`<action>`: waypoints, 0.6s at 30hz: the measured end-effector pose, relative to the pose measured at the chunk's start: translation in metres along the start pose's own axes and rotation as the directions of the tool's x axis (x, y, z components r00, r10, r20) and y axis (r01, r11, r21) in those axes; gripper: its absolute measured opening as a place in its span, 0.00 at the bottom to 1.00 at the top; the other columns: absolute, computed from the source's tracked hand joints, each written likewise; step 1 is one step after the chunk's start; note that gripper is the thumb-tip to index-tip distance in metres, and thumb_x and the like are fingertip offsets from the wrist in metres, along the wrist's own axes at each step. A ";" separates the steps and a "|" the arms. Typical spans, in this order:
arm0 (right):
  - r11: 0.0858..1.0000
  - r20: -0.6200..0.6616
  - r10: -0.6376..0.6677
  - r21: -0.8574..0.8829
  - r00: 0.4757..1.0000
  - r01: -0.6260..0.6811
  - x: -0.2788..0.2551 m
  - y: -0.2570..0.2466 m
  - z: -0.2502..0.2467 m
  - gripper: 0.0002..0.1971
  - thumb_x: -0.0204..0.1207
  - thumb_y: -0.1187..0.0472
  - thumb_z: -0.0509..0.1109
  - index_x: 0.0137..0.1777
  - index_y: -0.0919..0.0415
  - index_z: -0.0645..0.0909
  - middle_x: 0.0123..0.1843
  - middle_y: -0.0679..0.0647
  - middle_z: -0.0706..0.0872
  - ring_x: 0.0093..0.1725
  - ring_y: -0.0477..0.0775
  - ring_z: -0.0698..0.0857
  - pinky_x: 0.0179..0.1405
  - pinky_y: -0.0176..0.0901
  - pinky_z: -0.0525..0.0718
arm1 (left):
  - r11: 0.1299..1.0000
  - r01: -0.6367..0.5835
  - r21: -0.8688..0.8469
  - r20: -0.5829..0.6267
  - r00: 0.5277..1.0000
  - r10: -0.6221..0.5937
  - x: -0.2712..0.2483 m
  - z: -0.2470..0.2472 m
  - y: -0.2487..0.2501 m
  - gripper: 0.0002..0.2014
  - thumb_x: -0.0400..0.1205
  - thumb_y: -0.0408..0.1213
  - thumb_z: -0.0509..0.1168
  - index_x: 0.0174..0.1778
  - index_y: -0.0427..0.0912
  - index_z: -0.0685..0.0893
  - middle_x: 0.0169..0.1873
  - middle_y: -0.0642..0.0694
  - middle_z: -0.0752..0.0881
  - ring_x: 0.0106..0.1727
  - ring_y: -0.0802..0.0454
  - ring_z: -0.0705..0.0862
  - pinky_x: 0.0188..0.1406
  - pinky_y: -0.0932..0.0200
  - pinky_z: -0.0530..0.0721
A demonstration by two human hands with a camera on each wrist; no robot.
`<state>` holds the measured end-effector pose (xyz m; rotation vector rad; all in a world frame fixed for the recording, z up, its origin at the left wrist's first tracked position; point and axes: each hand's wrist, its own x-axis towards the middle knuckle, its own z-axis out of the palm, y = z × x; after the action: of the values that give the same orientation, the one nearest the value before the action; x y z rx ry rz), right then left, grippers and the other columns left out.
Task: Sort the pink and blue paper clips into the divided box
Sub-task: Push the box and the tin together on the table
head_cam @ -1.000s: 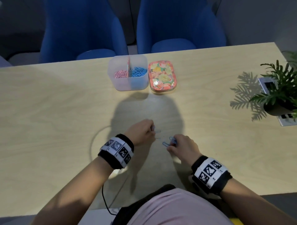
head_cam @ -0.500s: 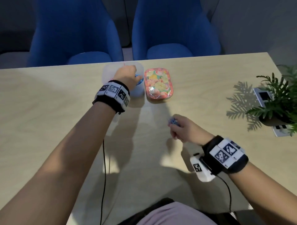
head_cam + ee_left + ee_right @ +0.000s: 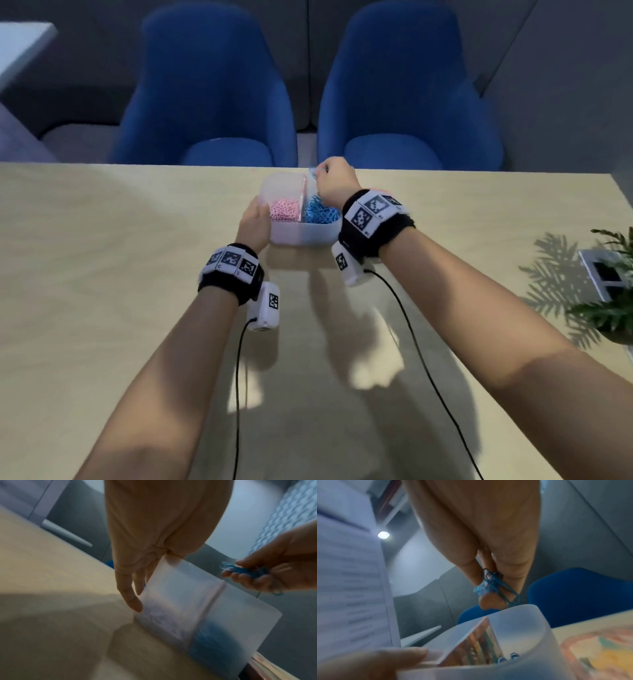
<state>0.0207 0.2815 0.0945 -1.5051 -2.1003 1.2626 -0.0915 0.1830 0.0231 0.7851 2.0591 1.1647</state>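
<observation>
The clear divided box (image 3: 301, 236) stands near the table's far edge. Pink clips (image 3: 286, 210) fill its left compartment and blue clips (image 3: 322, 215) its right one. My left hand (image 3: 256, 214) rests against the box's left wall with its fingers (image 3: 131, 596) straight along the wall (image 3: 180, 588). My right hand (image 3: 322, 171) hovers above the far side of the right compartment and pinches a few blue clips (image 3: 494, 586) between thumb and fingers. The same held clips (image 3: 240, 569) show in the left wrist view, just above the box rim (image 3: 530, 615).
A floral tin (image 3: 599, 649) lies right of the box, hidden in the head view by my right wrist. A potted plant (image 3: 609, 308) and a white socket plate (image 3: 599, 274) sit at the table's right edge. Two blue chairs (image 3: 212, 102) stand beyond the far edge.
My right hand has carried the blue clips from mid-table up over the box. My left hand has come off the top of the box and down to its left wall.
</observation>
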 end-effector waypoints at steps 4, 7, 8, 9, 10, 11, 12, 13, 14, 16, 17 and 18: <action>0.980 0.099 0.048 -0.195 0.994 -0.028 -0.006 -0.001 -0.003 0.15 0.83 0.65 0.53 0.49 0.74 0.78 0.61 0.69 0.82 0.64 0.68 0.78 0.58 0.47 0.75 | 0.998 0.004 -0.064 -0.058 0.998 -0.008 0.005 0.006 -0.009 0.22 0.84 0.47 0.45 0.58 0.39 0.78 0.59 0.34 0.82 0.62 0.37 0.80 0.64 0.35 0.79; 0.998 -0.004 0.003 -0.070 1.000 -0.003 -0.011 0.021 -0.012 0.17 0.81 0.67 0.53 0.61 0.73 0.80 0.63 0.68 0.82 0.64 0.66 0.80 0.62 0.48 0.76 | 0.999 -0.029 -0.015 -0.109 0.994 0.028 -0.001 0.011 -0.008 0.21 0.87 0.41 0.44 0.55 0.31 0.78 0.58 0.32 0.82 0.61 0.39 0.79 0.62 0.49 0.75; 1.000 -0.111 -0.029 -0.003 0.993 0.029 -0.013 0.032 -0.015 0.16 0.80 0.67 0.54 0.58 0.71 0.82 0.61 0.66 0.84 0.62 0.64 0.81 0.62 0.48 0.77 | 0.999 -0.037 0.002 -0.127 0.991 0.037 -0.003 0.013 -0.007 0.20 0.88 0.39 0.44 0.54 0.30 0.77 0.59 0.32 0.81 0.61 0.41 0.79 0.60 0.52 0.73; 0.998 -0.225 -0.041 0.032 0.974 0.050 -0.017 0.044 -0.018 0.15 0.79 0.68 0.55 0.55 0.70 0.83 0.58 0.64 0.86 0.60 0.62 0.82 0.61 0.46 0.78 | 0.999 -0.045 0.017 -0.144 0.988 0.047 -0.005 0.014 -0.007 0.19 0.88 0.38 0.44 0.53 0.31 0.77 0.59 0.32 0.81 0.60 0.42 0.78 0.58 0.53 0.72; 0.998 -0.312 -0.040 0.034 0.949 0.053 -0.019 0.057 -0.020 0.14 0.78 0.69 0.56 0.54 0.68 0.83 0.57 0.62 0.87 0.58 0.61 0.83 0.59 0.45 0.78 | 0.998 -0.056 0.031 -0.154 0.986 0.060 -0.007 0.015 -0.006 0.18 0.88 0.38 0.43 0.53 0.31 0.76 0.58 0.32 0.81 0.60 0.42 0.78 0.57 0.54 0.72; 0.999 -0.355 -0.030 0.011 0.934 0.036 -0.022 0.069 -0.022 0.14 0.78 0.70 0.56 0.53 0.67 0.83 0.56 0.62 0.86 0.58 0.61 0.83 0.58 0.45 0.78 | 0.997 -0.067 0.040 -0.155 0.985 0.073 -0.008 0.015 -0.006 0.19 0.88 0.38 0.43 0.54 0.30 0.76 0.58 0.31 0.80 0.60 0.41 0.78 0.56 0.53 0.71; 1.000 -0.375 -0.019 -0.030 0.927 0.009 -0.023 0.082 -0.022 0.13 0.79 0.69 0.56 0.54 0.67 0.82 0.57 0.63 0.86 0.58 0.62 0.82 0.57 0.46 0.78 | 0.997 -0.071 0.041 -0.153 0.985 0.076 -0.008 0.015 -0.006 0.19 0.88 0.37 0.43 0.54 0.28 0.76 0.58 0.31 0.80 0.60 0.41 0.78 0.56 0.53 0.71; 0.995 -0.380 -0.002 -0.090 0.925 -0.034 -0.024 0.093 -0.022 0.12 0.79 0.67 0.57 0.55 0.67 0.81 0.58 0.64 0.84 0.60 0.63 0.81 0.58 0.49 0.78 | 0.997 -0.068 0.038 -0.151 0.986 0.072 -0.007 0.015 -0.007 0.19 0.88 0.37 0.43 0.55 0.27 0.76 0.58 0.31 0.80 0.60 0.41 0.78 0.56 0.54 0.71; 0.982 -0.375 0.024 -0.162 0.927 -0.092 -0.025 0.103 -0.022 0.12 0.80 0.64 0.59 0.58 0.68 0.79 0.61 0.65 0.81 0.62 0.65 0.78 0.59 0.51 0.77 | 0.997 -0.060 0.041 -0.144 0.987 0.065 -0.007 0.015 -0.008 0.19 0.88 0.37 0.43 0.56 0.27 0.75 0.58 0.31 0.80 0.61 0.41 0.78 0.56 0.54 0.70; 0.928 -0.345 0.125 -0.291 0.930 -0.233 -0.028 0.117 -0.020 0.20 0.79 0.54 0.62 0.64 0.67 0.74 0.66 0.65 0.75 0.67 0.66 0.72 0.61 0.56 0.74 | 0.991 -0.071 0.113 -0.143 0.986 0.087 -0.005 0.014 -0.010 0.17 0.87 0.35 0.46 0.62 0.27 0.73 0.63 0.31 0.78 0.65 0.39 0.76 0.62 0.53 0.70; 0.901 -0.333 0.164 -0.332 0.929 -0.278 -0.030 0.121 -0.019 0.24 0.77 0.50 0.64 0.66 0.66 0.72 0.67 0.64 0.73 0.68 0.66 0.71 0.62 0.57 0.74 | 0.971 -0.098 0.217 -0.172 0.975 0.137 -0.004 0.013 -0.009 0.17 0.86 0.33 0.49 0.67 0.28 0.71 0.66 0.32 0.76 0.68 0.39 0.74 0.66 0.51 0.68; 0.887 -0.324 0.179 -0.355 0.929 -0.295 -0.032 0.126 -0.017 0.27 0.76 0.47 0.65 0.67 0.65 0.71 0.68 0.64 0.73 0.68 0.66 0.70 0.63 0.58 0.73 | 0.922 -0.136 0.363 -0.217 0.950 0.226 -0.003 0.011 -0.005 0.18 0.84 0.31 0.52 0.70 0.32 0.70 0.67 0.34 0.75 0.68 0.38 0.73 0.67 0.49 0.68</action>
<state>0.1252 0.2732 0.0164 -2.0337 -2.1073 0.6426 -0.0825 0.1839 0.0150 1.0595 2.4938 1.0599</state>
